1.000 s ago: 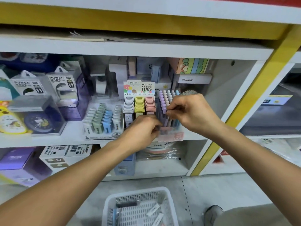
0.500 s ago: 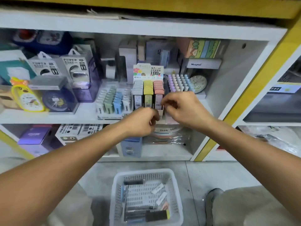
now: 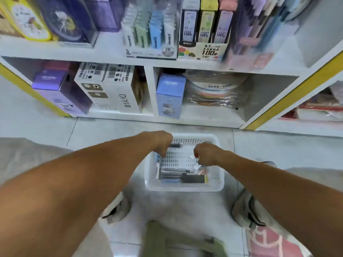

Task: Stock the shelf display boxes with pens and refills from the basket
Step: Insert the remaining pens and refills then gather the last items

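A white plastic basket [image 3: 185,188] stands on the floor tiles in front of the shelf. Several dark pens [image 3: 176,175] lie along its near side, and small white refill packets [image 3: 197,166] lie to the right. My left hand [image 3: 161,143] hangs over the basket's far left corner, fingers pointing down. Over the right half, my right hand [image 3: 205,154] is curled just above a white packet. Both hands' fingertips are hidden and blurred. On the shelf above stand the refill display box [image 3: 204,51], the pastel pen display [image 3: 259,34] and the 2B lead box [image 3: 150,36].
Boxed goods [image 3: 111,89] and a blue box [image 3: 169,95] fill the lower shelf cubbies. Alarm clocks [image 3: 27,21] sit on the upper shelf at the left. My shoes [image 3: 246,212] flank the basket, and a yellow upright [image 3: 293,93] borders the shelf on the right.
Both hands left the pen display on the shelf and dropped down into the basket. The view tilted down toward the floor.
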Demonstrator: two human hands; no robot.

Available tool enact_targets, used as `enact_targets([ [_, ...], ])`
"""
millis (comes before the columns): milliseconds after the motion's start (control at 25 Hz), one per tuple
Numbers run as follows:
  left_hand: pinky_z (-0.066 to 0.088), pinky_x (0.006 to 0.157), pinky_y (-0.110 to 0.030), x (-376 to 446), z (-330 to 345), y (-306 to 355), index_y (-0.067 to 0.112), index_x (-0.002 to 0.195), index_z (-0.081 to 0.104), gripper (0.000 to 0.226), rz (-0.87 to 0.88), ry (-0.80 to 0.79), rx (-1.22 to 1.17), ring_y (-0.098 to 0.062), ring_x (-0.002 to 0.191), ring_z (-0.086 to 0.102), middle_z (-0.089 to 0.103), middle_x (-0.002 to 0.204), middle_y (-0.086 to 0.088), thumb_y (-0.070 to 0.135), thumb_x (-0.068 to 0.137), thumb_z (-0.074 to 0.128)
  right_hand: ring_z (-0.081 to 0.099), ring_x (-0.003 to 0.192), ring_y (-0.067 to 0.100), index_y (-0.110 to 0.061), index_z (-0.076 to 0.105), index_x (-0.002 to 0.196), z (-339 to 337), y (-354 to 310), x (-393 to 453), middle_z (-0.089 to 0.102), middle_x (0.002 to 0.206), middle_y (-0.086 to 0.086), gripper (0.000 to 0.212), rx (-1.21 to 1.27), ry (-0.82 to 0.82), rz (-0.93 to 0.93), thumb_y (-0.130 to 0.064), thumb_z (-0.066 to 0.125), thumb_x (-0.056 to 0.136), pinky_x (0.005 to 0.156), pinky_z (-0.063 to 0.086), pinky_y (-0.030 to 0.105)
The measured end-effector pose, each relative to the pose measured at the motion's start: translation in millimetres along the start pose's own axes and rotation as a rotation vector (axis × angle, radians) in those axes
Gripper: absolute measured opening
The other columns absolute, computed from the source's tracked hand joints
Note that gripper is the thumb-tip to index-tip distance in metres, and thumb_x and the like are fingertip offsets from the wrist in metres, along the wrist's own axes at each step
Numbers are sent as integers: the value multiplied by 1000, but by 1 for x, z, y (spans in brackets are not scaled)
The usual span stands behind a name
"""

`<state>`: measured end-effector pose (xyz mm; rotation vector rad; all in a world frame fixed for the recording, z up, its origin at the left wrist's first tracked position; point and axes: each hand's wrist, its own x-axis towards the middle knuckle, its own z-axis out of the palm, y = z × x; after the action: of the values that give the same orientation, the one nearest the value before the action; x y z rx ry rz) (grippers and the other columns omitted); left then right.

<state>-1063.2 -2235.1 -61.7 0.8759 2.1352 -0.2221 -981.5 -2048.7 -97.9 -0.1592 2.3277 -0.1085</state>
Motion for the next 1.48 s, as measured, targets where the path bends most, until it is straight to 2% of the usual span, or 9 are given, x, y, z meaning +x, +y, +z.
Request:
enact_targets([
  [120,53,72,-35,32,60,14,11,87,55,15,58,-39,49,-22,86,60,59,91,-4,14,81,69,60,115,28,-11,59,125,46,11,13,60,128,11,36,-33,-21,20,-9,60,89,96,52,41],
  [240,50,75,-37,54,106,29,9,116,59,38,109,-15,59,-28,100,61,60,113,-11,12,80,69,62,112,27,-17,56,127,82,10,24,57,127,4,35,-136,-42,-26,-14,58,92,90,54,39],
  [400,46,90,-45,68,139,42,4,140,41,66,71,49,148,-31,118,49,48,131,-16,11,81,70,65,103,28,-17,50,130,110,0,38,53,125,4,34,-243,-58,-39,-20,56,96,70,49,37],
  [840,47,83,-41,91,165,51,11,117,59,25,-39,207,-14,-27,102,51,55,108,-13,20,94,55,67,93,24,-14,54,126,117,5,52,58,117,5,31,-334,19,-36,-14,54,96,58,42,34],
  [960,53,82,-34,92,168,46,9,121,55,30,-98,196,-342,-24,99,55,52,112,-13,17,93,59,66,88,22,-19,62,108,106,14,54,64,103,1,16,-48,165,21,-24,53,96,61,45,31],
  [1080,54,59,-25,91,147,35,11,107,56,13,-238,150,-941,-16,75,64,60,94,-6,14,94,56,57,66,15,-18,62,76,87,24,54,61,76,-1,20,447,210,221,-31,65,90,54,40,26],
  [1160,50,48,-20,85,136,28,15,98,61,7,-214,207,-1270,-6,63,65,64,81,-2,13,95,55,52,53,14,-9,66,66,80,24,51,60,61,2,23,887,177,343,-20,73,85,50,39,24],
  [1280,42,43,-12,76,130,28,23,90,65,6,-113,252,-1492,7,46,57,66,64,8,28,93,66,59,54,15,-3,72,74,77,9,44,67,62,9,9,1339,52,332,-2,74,83,47,46,21],
  [1480,53,57,-20,79,135,31,24,100,71,32,-17,84,-1520,-7,72,71,75,82,4,43,76,81,74,86,23,5,71,102,74,-9,42,75,97,17,28,1687,-118,159,18,49,90,73,59,27],
])
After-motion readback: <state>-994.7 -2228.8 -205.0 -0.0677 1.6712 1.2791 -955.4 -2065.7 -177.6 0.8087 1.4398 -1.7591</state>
